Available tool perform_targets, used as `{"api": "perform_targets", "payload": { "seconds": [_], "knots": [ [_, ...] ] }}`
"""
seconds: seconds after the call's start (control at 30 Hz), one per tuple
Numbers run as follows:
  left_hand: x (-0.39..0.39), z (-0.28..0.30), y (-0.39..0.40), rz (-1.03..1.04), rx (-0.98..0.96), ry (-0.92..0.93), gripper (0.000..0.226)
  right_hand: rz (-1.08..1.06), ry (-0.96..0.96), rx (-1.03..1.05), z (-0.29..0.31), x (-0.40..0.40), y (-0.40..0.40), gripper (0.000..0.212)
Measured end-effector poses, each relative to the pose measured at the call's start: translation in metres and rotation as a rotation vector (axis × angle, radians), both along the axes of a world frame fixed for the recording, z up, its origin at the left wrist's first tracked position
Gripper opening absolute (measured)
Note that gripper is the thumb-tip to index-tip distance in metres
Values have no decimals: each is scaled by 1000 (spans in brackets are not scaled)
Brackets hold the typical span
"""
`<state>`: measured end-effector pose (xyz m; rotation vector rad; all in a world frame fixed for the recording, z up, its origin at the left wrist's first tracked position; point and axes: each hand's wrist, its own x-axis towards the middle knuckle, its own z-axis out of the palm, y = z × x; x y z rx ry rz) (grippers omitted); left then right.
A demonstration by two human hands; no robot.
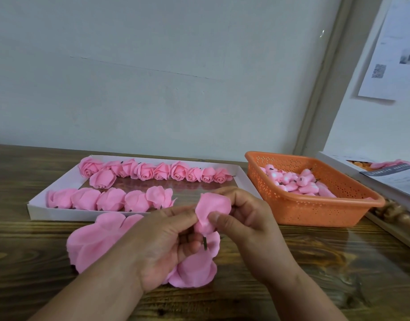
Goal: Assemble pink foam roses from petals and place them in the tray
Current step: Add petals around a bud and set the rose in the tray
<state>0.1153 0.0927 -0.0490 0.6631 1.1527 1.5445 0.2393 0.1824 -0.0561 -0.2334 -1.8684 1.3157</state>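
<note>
Both hands work a half-made pink foam rose [212, 213] just above the wooden table. My left hand [167, 242] grips its lower part, where a short dark stem [205, 243] sticks out below. My right hand [243, 218] pinches a petal against the bud with thumb and fingers. Loose pink petals [95, 242] lie on the table under and left of my hands. The white tray [243, 179] behind them holds a back row of finished roses [153, 170] and a front row of several more [109, 199].
An orange perforated basket [315, 209] with several pink buds [296, 181] on dark stems stands at the right. A white box and papers [389, 179] lie at the far right edge. A pale wall rises behind the table.
</note>
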Motion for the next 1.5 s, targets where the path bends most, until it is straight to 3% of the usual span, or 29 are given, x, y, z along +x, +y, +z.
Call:
{"api": "perform_targets", "payload": {
  "seconds": [0.27,0.4,0.53,0.73,0.93,1.1,1.27,1.5],
  "knots": [
    [4,1,-2,4,48,51,12,-47,33,-23,-3,-3,0,10],
    [4,2,-4,-52,134,44,44,-69,43,-27,-4,-3,1,10],
    [6,1,-5,-8,148,116,19,-23,65,-30,-3,-3,0,9],
    [6,0,-4,13,126,125,17,-156,177,-15,-6,-7,0,8],
    [6,1,-4,-4,176,121,17,-258,151,18,-8,-7,3,5],
    [5,0,-4,3,195,96,20,-97,126,-156,-3,-3,4,3],
    [6,1,-4,-2,215,110,19,49,79,-378,2,1,7,14],
    [5,-1,-4,-33,220,224,22,12,82,-274,5,2,5,10]
  ]
}}
